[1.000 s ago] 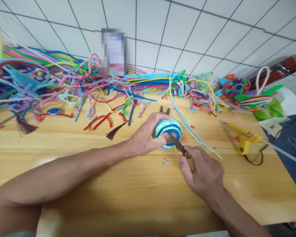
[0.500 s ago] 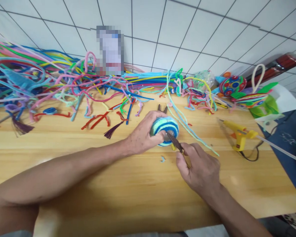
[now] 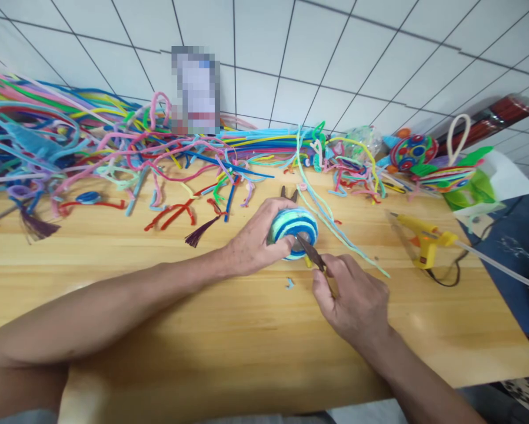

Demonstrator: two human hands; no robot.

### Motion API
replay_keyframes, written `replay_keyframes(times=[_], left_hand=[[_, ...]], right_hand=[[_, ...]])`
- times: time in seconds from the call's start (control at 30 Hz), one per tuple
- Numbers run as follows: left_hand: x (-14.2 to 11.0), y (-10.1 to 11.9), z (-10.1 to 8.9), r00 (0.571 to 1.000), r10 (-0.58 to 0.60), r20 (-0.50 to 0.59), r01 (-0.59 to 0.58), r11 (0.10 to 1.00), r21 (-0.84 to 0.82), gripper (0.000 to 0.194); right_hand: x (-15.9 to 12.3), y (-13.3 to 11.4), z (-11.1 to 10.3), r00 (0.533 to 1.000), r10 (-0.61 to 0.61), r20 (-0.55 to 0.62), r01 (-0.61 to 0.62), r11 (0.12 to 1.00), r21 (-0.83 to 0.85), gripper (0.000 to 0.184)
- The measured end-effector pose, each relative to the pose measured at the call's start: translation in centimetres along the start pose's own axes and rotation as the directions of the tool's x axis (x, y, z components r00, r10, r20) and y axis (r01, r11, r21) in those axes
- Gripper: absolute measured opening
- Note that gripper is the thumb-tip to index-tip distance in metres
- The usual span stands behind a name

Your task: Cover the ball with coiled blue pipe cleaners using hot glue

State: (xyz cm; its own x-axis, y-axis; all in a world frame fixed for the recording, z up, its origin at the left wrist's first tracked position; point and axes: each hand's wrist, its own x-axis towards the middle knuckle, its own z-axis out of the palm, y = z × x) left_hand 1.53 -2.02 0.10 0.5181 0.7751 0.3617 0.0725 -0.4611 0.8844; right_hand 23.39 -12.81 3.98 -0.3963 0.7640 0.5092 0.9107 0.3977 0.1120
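Note:
My left hand is closed round a ball wound with blue and pale green pipe cleaner, its thumb on the near face. A greyish, unwrapped patch shows on the side toward me. In my right hand is a pair of dark-jawed pliers, gripped by the handles, which the fingers mostly hide. The jaw tips touch the ball at the bare patch, beside my left thumb. Behind the ball, the dark tips of another tool stick out. A small light-blue scrap lies just below the ball.
Tangled pipe cleaners run along the tiled wall. Pale green and blue strands trail right of the ball. A yellow glue gun with its cord sits at right. Farther back is a decorated round craft piece. A purple tassel lies left.
My right hand, with the pliers, has shifted very slightly left. The pliers' tips stay at the ball's bare patch, and my left hand keeps its hold.

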Motion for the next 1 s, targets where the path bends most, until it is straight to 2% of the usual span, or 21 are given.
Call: replay_keyframes(times=[0.43,0.5,0.63,0.7,0.8,0.9,1.0], left_hand=[[0.2,0.5,-0.1,1.0,-0.014,-0.008,0.014,1.0,-0.012,0.046],[0.3,0.5,-0.1,0.999,-0.031,-0.015,0.03,0.999,-0.025,0.046],[0.4,0.5,-0.2,0.997,-0.069,-0.031,0.068,0.997,-0.028,0.045],[0.5,0.5,-0.2,0.996,-0.085,-0.029,0.084,0.996,-0.029,0.046],[0.5,0.6,-0.3,0.996,-0.092,-0.019,0.091,0.995,-0.033,0.046],[0.6,0.6,-0.5,0.996,-0.088,-0.009,0.088,0.996,-0.026,0.046],[0.7,0.5,-0.6,0.997,-0.083,0.004,0.083,0.996,-0.016,0.046]], right_hand=[[0.1,0.0,0.4,1.0,-0.001,-0.017,0.001,1.0,-0.003,0.014],[0.1,0.1,0.4,0.999,-0.008,-0.035,0.01,0.999,0.045,0.013],[0.1,0.9,-0.2,0.997,0.011,-0.076,0.008,0.969,0.248,0.01],[0.0,1.7,-0.4,0.995,0.069,-0.075,-0.046,0.962,0.27,0.011],[0.0,3.8,0.3,0.974,0.226,-0.027,-0.218,0.961,0.173,0.014],[-0.1,6.7,2.2,0.904,0.423,0.058,-0.424,0.905,0.012,0.023],[-0.3,9.3,4.3,0.83,0.534,0.16,-0.521,0.846,-0.118,0.029]])
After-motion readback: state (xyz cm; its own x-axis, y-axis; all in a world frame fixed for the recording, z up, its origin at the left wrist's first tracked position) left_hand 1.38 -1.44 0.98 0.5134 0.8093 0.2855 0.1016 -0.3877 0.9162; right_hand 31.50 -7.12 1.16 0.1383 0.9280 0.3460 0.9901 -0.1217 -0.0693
